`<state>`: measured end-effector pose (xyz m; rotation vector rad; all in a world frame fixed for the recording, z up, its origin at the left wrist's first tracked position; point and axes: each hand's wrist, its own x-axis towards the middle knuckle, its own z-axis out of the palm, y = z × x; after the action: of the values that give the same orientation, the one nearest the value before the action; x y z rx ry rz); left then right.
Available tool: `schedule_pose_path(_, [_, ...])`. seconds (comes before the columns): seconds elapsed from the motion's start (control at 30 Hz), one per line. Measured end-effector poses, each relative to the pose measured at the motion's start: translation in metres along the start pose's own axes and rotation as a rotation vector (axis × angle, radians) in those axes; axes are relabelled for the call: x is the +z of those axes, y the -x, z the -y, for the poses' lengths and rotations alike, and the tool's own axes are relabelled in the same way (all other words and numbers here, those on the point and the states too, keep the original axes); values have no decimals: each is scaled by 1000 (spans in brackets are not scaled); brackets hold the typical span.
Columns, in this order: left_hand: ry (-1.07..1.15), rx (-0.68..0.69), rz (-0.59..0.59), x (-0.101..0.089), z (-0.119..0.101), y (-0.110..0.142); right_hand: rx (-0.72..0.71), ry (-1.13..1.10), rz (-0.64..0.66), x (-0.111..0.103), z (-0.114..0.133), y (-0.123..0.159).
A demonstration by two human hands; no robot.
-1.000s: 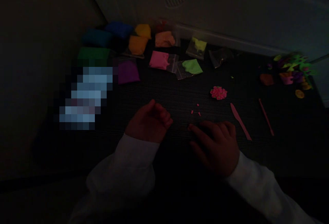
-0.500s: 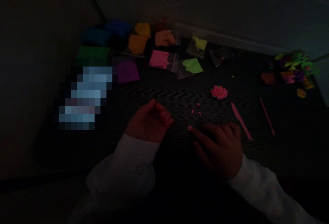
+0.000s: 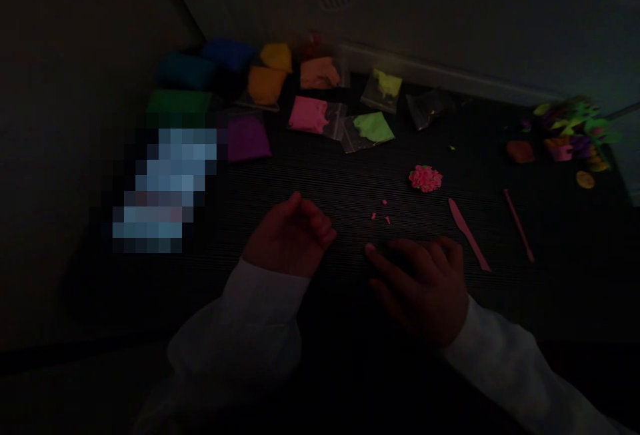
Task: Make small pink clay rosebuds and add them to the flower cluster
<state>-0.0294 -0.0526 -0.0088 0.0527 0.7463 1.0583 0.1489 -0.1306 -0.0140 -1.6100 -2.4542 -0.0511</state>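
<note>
In dim light my left hand (image 3: pixel 290 235) rests on its side on the dark tabletop, fingers loosely curled and thumb raised, its visible palm bare. My right hand (image 3: pixel 425 285) lies palm down, index finger stretched out and its tip pressed to the table; the bit of pink clay there is mostly covered by the fingertip. Just beyond that finger lie several tiny pink clay bits (image 3: pixel 384 212). A pink ruffled clay flower (image 3: pixel 425 178) with green edges sits farther back. Right of my right hand are a pink plastic clay knife (image 3: pixel 467 234) and a thin pink modelling stick (image 3: pixel 519 225).
Along the back stand bags of coloured clay, among them pink (image 3: pixel 309 115), light green (image 3: pixel 374 127), purple (image 3: pixel 249 138) and orange (image 3: pixel 267 85). A lit, blurred screen (image 3: pixel 165 188) is at left. Small colourful clay figures (image 3: pixel 575 135) stand at the far right near a brown lump (image 3: pixel 520 151).
My right index finger slid slightly right, baring a small pink clay disc, then came back left over it. My left hand has stayed still.
</note>
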Motion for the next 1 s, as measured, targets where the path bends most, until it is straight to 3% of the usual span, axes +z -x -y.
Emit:
schedule_pose_path(0.37, [0,-10,-34,1,0,0,23,-4,47,1,0,-1])
schedule_pose_path(0.6, [1,8,8,1,0,0,54,-22,54,-1,-1,0])
schedule_pose_path(1.0, [-5,-9,-13,2,-1,1,62,-59,0,0,-2,0])
